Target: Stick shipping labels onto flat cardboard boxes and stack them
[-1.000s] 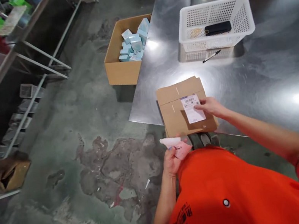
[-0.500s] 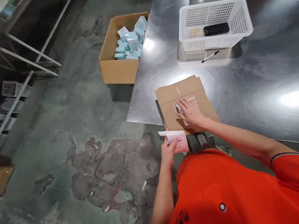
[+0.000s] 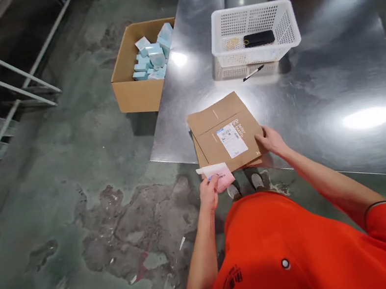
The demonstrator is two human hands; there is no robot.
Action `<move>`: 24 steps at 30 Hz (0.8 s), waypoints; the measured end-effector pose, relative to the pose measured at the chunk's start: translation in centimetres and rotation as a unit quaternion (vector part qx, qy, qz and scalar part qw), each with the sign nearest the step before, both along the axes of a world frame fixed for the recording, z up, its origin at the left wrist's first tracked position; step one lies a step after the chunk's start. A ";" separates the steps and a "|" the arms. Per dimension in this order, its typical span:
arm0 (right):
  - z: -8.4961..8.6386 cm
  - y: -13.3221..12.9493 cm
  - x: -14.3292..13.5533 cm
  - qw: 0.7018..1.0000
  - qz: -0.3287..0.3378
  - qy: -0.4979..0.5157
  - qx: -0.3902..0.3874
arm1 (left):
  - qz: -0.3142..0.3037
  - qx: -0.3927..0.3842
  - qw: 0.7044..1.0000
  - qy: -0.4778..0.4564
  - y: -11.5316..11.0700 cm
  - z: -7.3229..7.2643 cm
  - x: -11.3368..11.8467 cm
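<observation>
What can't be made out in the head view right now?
- Shipping label on the cardboard box: print too small to read.
- Pink-and-white slip in the left hand: text too small, partly covered by fingers.
- Right hand at the box's corner: grip under the edge hidden.
- White basket: dark item inside unidentifiable.

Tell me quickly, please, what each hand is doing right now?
Left hand: closed on a pink-and-white paper slip.
Right hand: gripping the near right corner of the labelled cardboard box.

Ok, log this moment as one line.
left hand: holds pink slip | right hand: grips labelled cardboard box edge | box on steel table
</observation>
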State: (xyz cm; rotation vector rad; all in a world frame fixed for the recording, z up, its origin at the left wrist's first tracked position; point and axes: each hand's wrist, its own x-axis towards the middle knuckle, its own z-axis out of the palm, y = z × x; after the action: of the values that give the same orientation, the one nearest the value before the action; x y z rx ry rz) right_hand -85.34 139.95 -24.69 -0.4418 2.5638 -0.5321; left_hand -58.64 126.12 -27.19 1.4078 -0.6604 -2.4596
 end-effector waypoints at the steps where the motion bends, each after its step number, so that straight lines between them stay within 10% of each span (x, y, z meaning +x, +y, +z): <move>1: 0.5 1.1 -0.5 0.999 -0.030 -0.006 -0.033 | 0.022 0.013 1.000 0.000 0.3 0.7 -0.9; 6: 3.3 11.3 -8.4 0.968 -0.186 0.045 -0.159 | 0.104 0.058 0.993 -0.010 1.3 3.7 -5.2; 11: 3.8 18.2 -15.3 0.977 -0.177 0.107 -0.044 | 0.109 0.047 0.992 -0.051 2.2 5.5 -7.1; 14: 4.0 12.9 -11.8 0.975 0.085 0.182 -0.091 | 0.097 0.029 0.992 -0.072 2.7 6.4 -7.8; 18: 6.2 0.4 -2.5 0.880 0.377 -0.001 -0.288 | -0.032 -0.075 0.994 -0.071 3.2 7.9 -8.0; 21: 7.3 -5.9 1.8 0.792 0.520 -0.135 -0.291 | -0.173 -0.168 0.967 -0.084 3.6 9.0 -7.2; 24: 6.6 -7.7 2.0 0.779 0.536 -0.244 -0.217 | -0.192 -0.188 0.958 -0.097 3.7 9.4 -5.9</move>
State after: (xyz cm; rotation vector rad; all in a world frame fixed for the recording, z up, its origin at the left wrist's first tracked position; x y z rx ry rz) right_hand -83.34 132.20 -18.08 -1.5395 1.3192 -0.6459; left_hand -64.55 129.80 -17.77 1.4818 -1.4826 -2.2903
